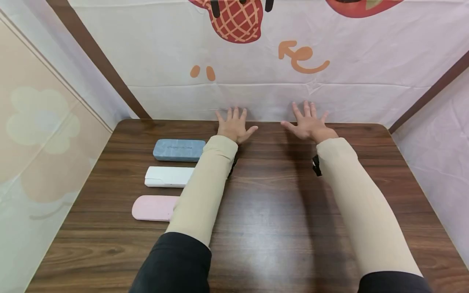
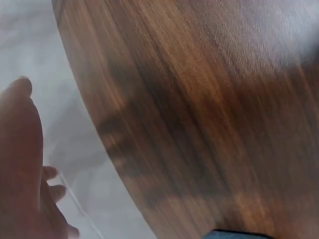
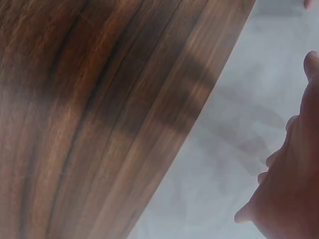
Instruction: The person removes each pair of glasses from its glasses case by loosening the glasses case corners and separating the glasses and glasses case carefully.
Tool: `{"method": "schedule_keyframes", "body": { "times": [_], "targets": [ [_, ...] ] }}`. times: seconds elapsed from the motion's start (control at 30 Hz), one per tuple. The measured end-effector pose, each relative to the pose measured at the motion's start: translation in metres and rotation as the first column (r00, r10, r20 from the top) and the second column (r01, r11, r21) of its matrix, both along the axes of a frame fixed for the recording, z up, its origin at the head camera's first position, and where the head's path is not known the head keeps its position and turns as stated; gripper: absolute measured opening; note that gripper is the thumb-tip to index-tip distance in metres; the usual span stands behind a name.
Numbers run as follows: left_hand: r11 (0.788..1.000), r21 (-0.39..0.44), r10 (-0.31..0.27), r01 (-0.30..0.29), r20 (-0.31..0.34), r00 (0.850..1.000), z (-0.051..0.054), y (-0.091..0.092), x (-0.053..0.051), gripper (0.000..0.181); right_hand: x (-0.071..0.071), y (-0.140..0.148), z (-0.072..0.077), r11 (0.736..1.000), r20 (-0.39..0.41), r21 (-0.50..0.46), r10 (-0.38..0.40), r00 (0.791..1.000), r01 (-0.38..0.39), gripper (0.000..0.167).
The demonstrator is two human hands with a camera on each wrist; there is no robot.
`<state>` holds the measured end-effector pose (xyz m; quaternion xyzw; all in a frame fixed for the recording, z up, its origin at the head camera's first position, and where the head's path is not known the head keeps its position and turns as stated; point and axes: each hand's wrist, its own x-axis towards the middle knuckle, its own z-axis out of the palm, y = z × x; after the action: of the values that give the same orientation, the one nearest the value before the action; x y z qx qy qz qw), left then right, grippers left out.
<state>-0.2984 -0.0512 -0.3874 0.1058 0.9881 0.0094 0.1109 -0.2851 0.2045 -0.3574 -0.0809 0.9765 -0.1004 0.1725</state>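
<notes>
Head view: I see the left hand (image 1: 234, 127) and right hand (image 1: 308, 126) spread wide, holding nothing, at the table's (image 1: 271, 195) far edge; blue case (image 1: 178, 150), white case (image 1: 168, 177), pink case (image 1: 154, 208) lie leftward.

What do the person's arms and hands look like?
Plain, cream-coloured sleeves cover the forearms, with black sleeves higher up. Something small and black peeks out at each wrist, too hidden to name. The left hand and right hand wear no gloves.
</notes>
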Motion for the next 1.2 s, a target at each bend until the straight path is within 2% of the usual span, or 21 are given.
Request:
{"method": "schedule_keyframes", "body": {
  "times": [0.17,0.3,0.53,0.83,1.03,1.2],
  "targets": [
    [0.999,-0.021,-0.039,0.039,0.005,0.999,0.010,0.000,0.004,0.083,0.003,-0.004,0.002,0.999,-0.029,0.014,0.046,0.999,-0.046,0.089],
    [0.997,-0.006,-0.078,0.078,0.021,0.997,0.016,-0.003,0.007,0.084,0.007,-0.008,0.003,0.997,-0.045,0.022,0.079,0.996,-0.078,0.085],
    [0.986,0.025,-0.165,0.164,0.030,0.986,0.030,-0.012,0.020,0.085,0.016,-0.015,0.004,0.992,-0.057,-0.032,0.123,0.991,-0.125,0.086],
    [0.961,0.016,-0.276,0.276,-0.016,0.961,0.037,-0.035,0.044,0.083,0.034,-0.019,0.009,0.976,-0.063,-0.078,0.197,0.978,-0.202,0.087],
    [0.939,0.017,-0.343,0.343,-0.028,0.939,0.044,-0.051,0.066,0.082,0.051,-0.027,0.010,0.955,-0.113,-0.106,0.264,0.958,-0.275,0.090],
    [0.927,0.036,-0.371,0.374,-0.064,0.926,0.046,-0.068,0.083,0.081,0.065,-0.035,0.008,0.936,-0.131,-0.140,0.305,0.943,-0.323,0.090]
  ]
}}
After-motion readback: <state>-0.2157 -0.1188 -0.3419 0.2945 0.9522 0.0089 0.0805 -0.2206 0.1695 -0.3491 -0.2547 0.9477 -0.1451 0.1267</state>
